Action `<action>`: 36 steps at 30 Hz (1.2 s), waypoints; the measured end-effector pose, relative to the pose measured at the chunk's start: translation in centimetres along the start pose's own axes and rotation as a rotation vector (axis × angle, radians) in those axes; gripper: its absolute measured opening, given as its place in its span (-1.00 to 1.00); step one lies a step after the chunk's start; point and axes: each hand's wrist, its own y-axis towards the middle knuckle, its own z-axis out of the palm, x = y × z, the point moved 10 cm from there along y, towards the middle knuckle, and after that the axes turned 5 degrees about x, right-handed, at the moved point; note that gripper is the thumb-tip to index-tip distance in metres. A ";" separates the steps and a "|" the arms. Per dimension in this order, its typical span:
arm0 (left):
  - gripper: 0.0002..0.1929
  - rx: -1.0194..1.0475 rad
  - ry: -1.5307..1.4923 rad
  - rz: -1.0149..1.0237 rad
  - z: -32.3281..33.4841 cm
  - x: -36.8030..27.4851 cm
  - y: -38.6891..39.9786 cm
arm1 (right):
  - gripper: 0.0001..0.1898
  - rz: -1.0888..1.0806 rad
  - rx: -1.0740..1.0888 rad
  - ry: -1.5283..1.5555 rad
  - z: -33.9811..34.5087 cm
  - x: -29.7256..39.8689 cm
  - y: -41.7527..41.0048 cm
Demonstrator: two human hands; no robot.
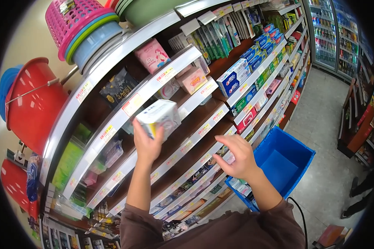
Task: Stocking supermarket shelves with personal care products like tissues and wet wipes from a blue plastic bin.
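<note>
My left hand (148, 141) grips a white box-shaped package (162, 116) with some yellow on one side, thumb and fingers on its near end. The package is raised in front of the shelf fronts. My right hand (237, 155) holds nothing; its thumb and fingers are curved and apart, in front of the lower shelves. Up and to the left of it, a pinkish box (192, 80) stands on a shelf. Beside my right forearm is a blue plastic crate (282, 168) with several small packages in its near part.
Shelves with price-tagged rails (187, 149) curve across the view. Toothpaste boxes (233, 79) line the right-hand section. Red buckets (34, 102) and stacked plastic baskets (81, 28) stand at the left. Drink coolers (333, 37) are at the back. A person's legs (360, 193) show at far right.
</note>
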 end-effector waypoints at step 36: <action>-0.38 0.244 0.705 -0.391 -3.6 6.2 -5.7 | -0.43 1.411 1.263 -0.296 7.9 -29.4 -62.3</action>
